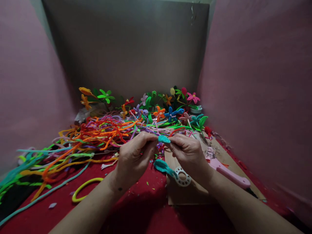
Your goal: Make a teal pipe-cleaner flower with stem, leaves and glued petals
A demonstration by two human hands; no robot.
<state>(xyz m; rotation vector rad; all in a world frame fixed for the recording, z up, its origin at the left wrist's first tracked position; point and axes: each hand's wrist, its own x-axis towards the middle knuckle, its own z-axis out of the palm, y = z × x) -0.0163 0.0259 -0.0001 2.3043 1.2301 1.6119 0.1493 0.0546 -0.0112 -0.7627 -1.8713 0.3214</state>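
Observation:
A small turquoise pipe-cleaner petal [164, 139] is stretched between my two hands, over the near middle of the work surface. My left hand [135, 152] pinches its left end between thumb and forefinger. On the other end, my right hand [188, 151] has the same kind of pinch. Below the hands lies a teal pipe-cleaner piece [162, 165], looped at one end, its tail touching a white ring with holes [182, 176]. The ring rests on a brown board [192, 196].
A pink hot-glue gun [230, 174] lies on the board at right. Many coloured pipe cleaners [102, 130] heap up at left and centre. Finished pipe-cleaner flowers [159, 113] stand behind them. A yellow ring [80, 191] sits on the red cloth [136, 201]. Pink walls [263, 81] flank both sides.

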